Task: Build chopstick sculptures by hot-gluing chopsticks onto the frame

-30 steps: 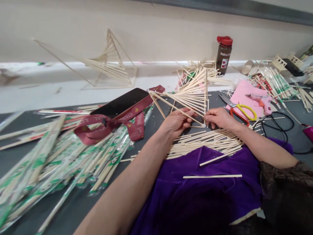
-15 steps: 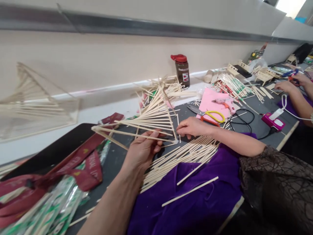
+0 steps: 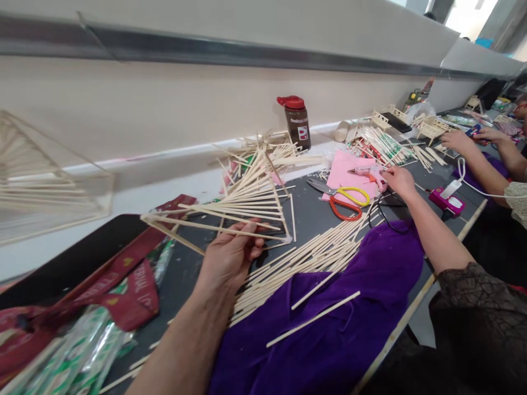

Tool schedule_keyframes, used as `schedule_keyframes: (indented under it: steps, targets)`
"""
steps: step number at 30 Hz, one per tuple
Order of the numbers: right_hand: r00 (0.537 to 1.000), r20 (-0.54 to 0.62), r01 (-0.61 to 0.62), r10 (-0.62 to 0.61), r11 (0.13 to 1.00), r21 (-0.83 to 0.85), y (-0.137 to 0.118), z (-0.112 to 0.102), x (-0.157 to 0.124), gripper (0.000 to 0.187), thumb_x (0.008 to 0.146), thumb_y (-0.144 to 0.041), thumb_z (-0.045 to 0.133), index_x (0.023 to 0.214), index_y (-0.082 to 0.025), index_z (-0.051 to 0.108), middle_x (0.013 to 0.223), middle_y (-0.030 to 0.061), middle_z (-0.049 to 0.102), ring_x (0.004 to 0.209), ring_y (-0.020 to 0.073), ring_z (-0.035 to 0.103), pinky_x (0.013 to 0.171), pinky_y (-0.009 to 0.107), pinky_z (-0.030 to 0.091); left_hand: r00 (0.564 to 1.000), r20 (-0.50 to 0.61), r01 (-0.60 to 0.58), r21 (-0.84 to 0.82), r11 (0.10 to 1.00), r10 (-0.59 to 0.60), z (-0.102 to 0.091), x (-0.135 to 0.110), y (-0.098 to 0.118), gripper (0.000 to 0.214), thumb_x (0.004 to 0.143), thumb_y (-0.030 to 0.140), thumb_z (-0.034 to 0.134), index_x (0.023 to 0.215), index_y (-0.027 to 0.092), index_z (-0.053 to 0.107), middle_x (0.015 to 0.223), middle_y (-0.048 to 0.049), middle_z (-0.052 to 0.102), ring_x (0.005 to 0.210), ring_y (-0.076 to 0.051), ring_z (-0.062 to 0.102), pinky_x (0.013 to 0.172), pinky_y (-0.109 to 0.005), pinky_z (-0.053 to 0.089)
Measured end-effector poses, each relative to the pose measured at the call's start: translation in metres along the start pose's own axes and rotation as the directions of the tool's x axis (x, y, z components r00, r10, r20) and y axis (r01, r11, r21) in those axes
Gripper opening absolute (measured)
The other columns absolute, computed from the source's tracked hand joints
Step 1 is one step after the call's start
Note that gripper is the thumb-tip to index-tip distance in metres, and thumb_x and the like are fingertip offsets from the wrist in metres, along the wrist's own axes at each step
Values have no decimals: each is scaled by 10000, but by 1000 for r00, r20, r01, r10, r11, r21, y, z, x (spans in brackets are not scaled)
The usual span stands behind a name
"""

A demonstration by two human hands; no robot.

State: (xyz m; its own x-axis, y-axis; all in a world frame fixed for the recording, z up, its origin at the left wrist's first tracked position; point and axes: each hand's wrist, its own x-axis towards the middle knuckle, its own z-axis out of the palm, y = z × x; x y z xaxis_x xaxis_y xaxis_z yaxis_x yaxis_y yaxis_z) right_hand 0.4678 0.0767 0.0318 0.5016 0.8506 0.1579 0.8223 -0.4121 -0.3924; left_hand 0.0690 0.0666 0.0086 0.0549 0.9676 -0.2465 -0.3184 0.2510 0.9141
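My left hand [image 3: 230,253] is closed on the lower sticks of a fan-shaped frame of thin wooden sticks [image 3: 242,206], which it holds a little above the dark table [image 3: 313,216]. My right hand [image 3: 396,180] is stretched out to the right and rests on the pink glue gun [image 3: 368,174], which lies on a pink sheet [image 3: 348,170]. Its fingers curl over the gun's rear end. Loose wooden sticks [image 3: 304,258] lie in a heap between my arms, partly on a purple cloth [image 3: 329,323].
Yellow and red scissors [image 3: 343,196] lie beside the pink sheet. A brown bottle with a red cap [image 3: 296,122] stands at the wall. Wrapped chopsticks [image 3: 78,351] and a red lanyard [image 3: 123,274] lie left. Another person's hands [image 3: 457,140] work at the right, near a magenta device [image 3: 447,201].
My right hand left the corner of the stick frame and moved right onto the glue gun. The view swung to the right; my left hand kept hold of the frame.
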Motion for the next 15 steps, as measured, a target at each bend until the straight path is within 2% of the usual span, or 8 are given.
schedule_keyframes:
  steps: [4,10,15]
  targets:
    - [996,83,5,-6,1000,21,9,11,3,327,861,-345,491,803,-155,751,793,82,727,804,184,645,680,243,437,1000,-13,-2,10,1000,2,1,0,0,224,622,215,830,726,140,646,673,13,676,457,-46,472,343,-124,318]
    - [991,137,-9,-3,996,89,18,20,7,340,823,-357,524,921,-137,763,691,43,704,626,136,617,581,216,425,1000,-24,5,14,1000,-5,2,-2,1,208,638,197,818,751,138,655,672,19,675,467,-47,488,347,-120,325]
    - [983,184,-33,13,994,107,17,19,14,326,790,-340,563,905,-104,756,670,50,696,542,115,595,523,201,415,1000,-22,12,23,1000,-11,1,-1,0,215,642,201,813,761,137,646,678,17,671,465,-52,490,346,-129,321]
